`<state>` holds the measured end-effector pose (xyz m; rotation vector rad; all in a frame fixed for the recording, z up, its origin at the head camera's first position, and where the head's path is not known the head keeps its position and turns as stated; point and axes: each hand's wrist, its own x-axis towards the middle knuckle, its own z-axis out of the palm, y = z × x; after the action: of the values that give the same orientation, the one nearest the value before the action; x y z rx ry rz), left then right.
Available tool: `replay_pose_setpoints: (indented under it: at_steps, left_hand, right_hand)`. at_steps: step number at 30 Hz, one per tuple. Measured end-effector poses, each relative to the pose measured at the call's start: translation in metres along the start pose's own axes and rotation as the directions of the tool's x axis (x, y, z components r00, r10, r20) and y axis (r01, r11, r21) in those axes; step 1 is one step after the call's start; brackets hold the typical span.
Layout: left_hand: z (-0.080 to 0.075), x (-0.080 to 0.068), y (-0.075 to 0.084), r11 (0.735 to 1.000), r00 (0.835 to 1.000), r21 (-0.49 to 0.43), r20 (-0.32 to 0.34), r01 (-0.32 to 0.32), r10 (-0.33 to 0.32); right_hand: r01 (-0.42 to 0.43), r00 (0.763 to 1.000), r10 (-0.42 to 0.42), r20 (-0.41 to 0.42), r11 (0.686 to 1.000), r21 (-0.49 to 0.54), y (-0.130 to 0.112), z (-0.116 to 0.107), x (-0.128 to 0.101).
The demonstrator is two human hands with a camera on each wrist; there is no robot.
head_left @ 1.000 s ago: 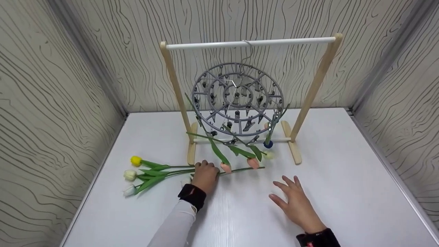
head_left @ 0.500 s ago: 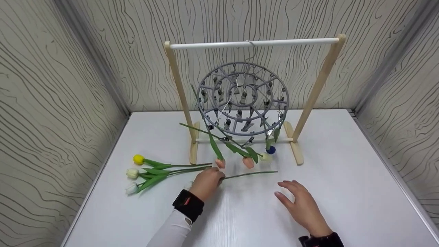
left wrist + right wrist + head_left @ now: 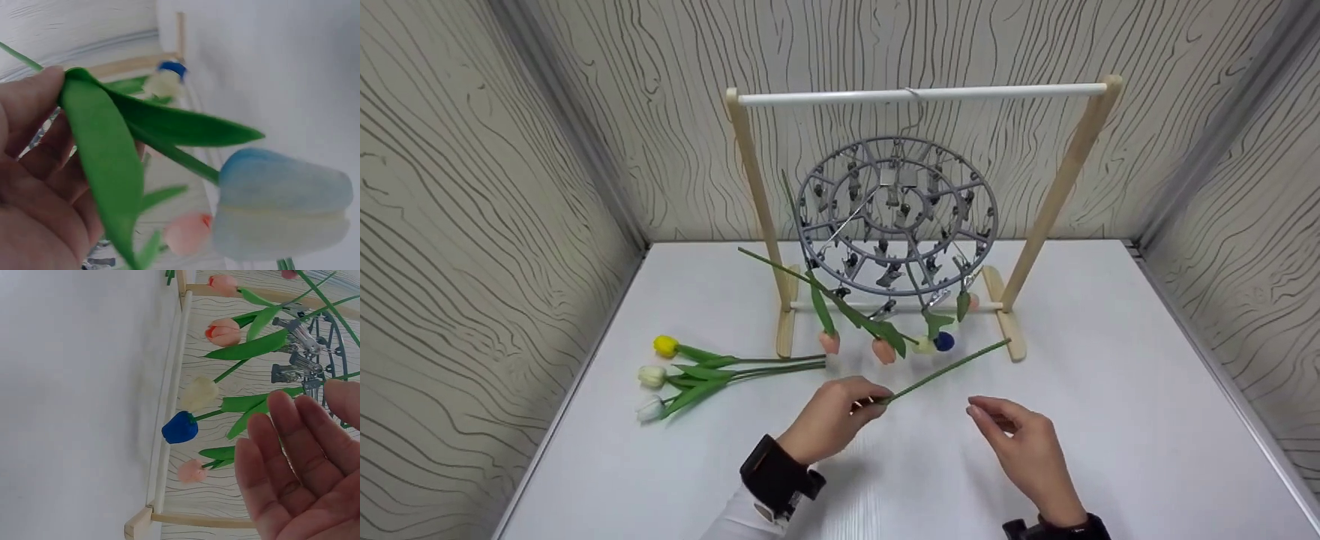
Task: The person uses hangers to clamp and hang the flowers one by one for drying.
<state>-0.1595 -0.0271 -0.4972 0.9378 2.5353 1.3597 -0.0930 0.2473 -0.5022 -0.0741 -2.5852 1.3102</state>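
Note:
My left hand [image 3: 834,417] pinches the green stem of an artificial tulip [image 3: 281,205] with a pale blue and white bloom, held above the table. Its stem end [image 3: 960,361] points right and away; the bloom is hidden behind the hand in the head view. To the right, my right hand [image 3: 1024,450] holds nothing, its fingers relaxed and slightly bent. Beyond the hands hangs a round grey clip hanger [image 3: 896,289]. Tulips dangle from its clips, among them a pink one [image 3: 883,351], a cream one [image 3: 924,345] and a blue one [image 3: 944,341].
A wooden rack with a white bar [image 3: 825,97] carries the hanger; its feet [image 3: 784,334] stand on the white table [image 3: 1110,360]. On the left lie a yellow tulip [image 3: 666,346], a cream tulip [image 3: 652,376] and a white tulip [image 3: 649,409], stems pointing right. Patterned walls enclose the table.
My left hand has lifted the tulip off the table and moved right with it, the stem end now angled up. The right hand's thumb and fingers have drawn closer together. The hanger has turned somewhat.

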Motion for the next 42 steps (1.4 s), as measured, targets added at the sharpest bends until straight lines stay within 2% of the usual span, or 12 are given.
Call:
replay_pose_setpoints:
  at_steps: [5, 12, 18, 23, 28, 35, 42]
  left_hand:
    - [0.001, 0.001, 0.022, 0.993, 0.999, -0.117, 0.027, -0.02, 0.023]
    - [0.005, -0.001, 0.038, 0.979, 0.997, -0.205, 0.075, -0.018, 0.034]
    - [0.011, -0.004, 0.038, 0.981, 0.994, -0.19, 0.088, -0.041, 0.059]
    - [0.017, -0.008, 0.036, 0.981, 0.995, -0.188, 0.074, -0.05, 0.065]
    - [0.023, -0.01, 0.033, 0.98, 0.999, -0.194, 0.029, -0.031, 0.037]
    - [0.029, -0.012, 0.031, 0.978, 0.996, -0.192, -0.042, -0.087, 0.08]
    - [0.029, -0.013, 0.031, 0.97, 0.995, -0.229, -0.077, -0.085, 0.069]
  right_hand:
    - [0.016, 1.0, -0.014, -0.011, 0.992, 0.129, -0.021, 0.0, -0.002]
    - [0.17, 0.985, -0.171, -0.02, 0.953, 0.251, -0.05, -0.002, -0.008]
    - [0.209, 0.977, -0.212, -0.011, 0.954, 0.214, -0.062, -0.005, -0.008]
    - [0.236, 0.969, -0.245, 0.019, 0.951, 0.198, -0.065, -0.005, -0.007]
    - [0.259, 0.963, -0.268, 0.027, 0.949, 0.178, -0.069, -0.005, -0.006]
    - [0.316, 0.947, -0.32, 0.006, 0.938, 0.144, -0.076, -0.007, -0.002]
    - [0.383, 0.922, -0.388, 0.021, 0.916, 0.118, -0.081, -0.008, 0.003]
